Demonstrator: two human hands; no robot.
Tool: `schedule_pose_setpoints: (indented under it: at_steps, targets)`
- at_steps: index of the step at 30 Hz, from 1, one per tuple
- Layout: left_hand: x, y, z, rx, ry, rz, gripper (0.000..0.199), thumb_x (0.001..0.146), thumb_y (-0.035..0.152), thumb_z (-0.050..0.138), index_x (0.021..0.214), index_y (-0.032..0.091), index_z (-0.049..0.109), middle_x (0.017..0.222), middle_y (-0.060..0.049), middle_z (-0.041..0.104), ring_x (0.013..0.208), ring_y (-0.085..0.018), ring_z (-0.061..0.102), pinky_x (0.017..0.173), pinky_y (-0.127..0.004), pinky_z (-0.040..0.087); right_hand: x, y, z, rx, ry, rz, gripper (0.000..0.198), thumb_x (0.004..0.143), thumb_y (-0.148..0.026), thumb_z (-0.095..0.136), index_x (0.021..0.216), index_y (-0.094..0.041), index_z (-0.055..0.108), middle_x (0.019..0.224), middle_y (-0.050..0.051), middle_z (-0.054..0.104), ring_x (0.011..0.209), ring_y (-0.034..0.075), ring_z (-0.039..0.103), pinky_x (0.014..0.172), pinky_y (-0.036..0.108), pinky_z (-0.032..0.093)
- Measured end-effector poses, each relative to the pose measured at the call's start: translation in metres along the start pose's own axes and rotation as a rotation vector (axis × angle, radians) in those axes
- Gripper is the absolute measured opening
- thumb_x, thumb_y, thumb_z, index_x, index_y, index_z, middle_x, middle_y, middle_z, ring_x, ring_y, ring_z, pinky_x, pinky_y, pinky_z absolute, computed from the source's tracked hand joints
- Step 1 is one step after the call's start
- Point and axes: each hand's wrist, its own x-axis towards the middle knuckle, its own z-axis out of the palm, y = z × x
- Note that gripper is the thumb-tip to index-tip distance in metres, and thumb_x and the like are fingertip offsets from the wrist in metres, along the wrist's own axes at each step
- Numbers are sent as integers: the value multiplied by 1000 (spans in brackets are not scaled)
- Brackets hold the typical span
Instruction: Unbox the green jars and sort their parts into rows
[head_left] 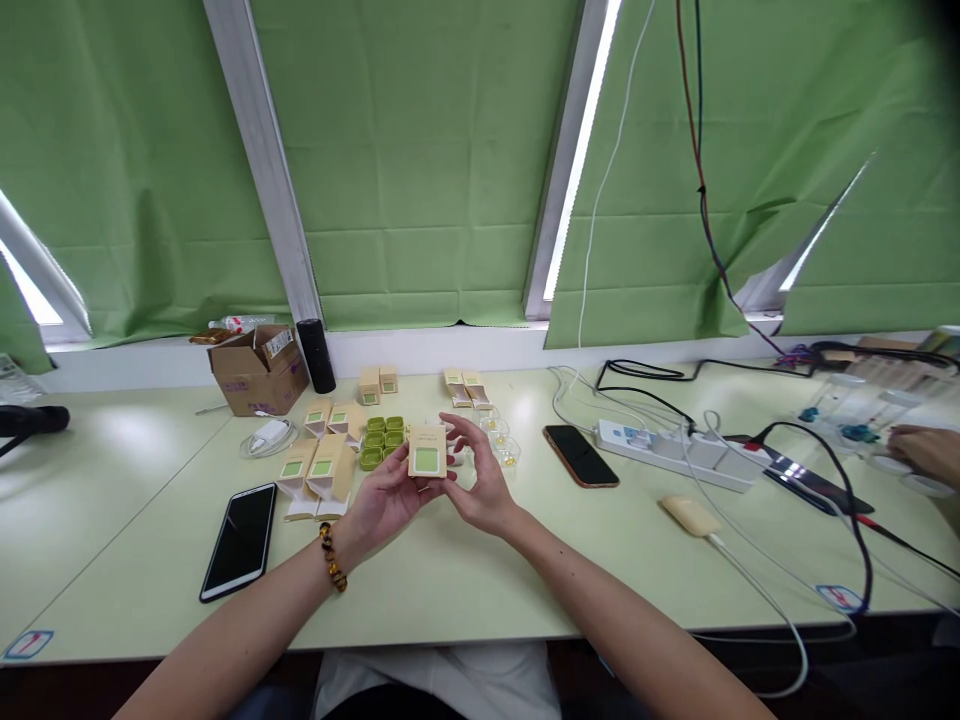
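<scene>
Over the table's front middle I hold a small cream cardboard box (427, 452) with a green window on its face. My left hand (382, 505) grips its left side and underside, a beaded bracelet on that wrist. The curved fingers and thumb of my right hand (484, 480) span its right side, at the top and bottom corners. Just behind my left hand are several small green tubs (375, 440) in a block. Left of them stand several open cream boxes (331, 465) with flaps out. Clear round containers (504, 445) with yellow bits sit behind my right hand, partly hidden.
A black-screened phone (240, 540) lies at left, another phone (581, 455) at right. A white power strip (679, 450) with tangled cables stretches right. Brown carton (259, 375), black cylinder (316, 355) and more small boxes (465, 388) stand at the back. Another person's hand (926, 450) shows at far right.
</scene>
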Motion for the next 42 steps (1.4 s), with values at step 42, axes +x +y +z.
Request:
schedule_pose_setpoints:
  at_steps: [42]
  targets:
    - [-8, -10, -23, 1694, 173, 932, 46, 88, 15, 71, 129, 29, 54, 138, -15, 53, 133, -36, 48, 112, -61, 37, -1, 22, 10, 571, 67, 402, 66, 72, -46, 92, 124, -26, 56, 130, 12, 66, 112, 28, 72, 94, 45, 63]
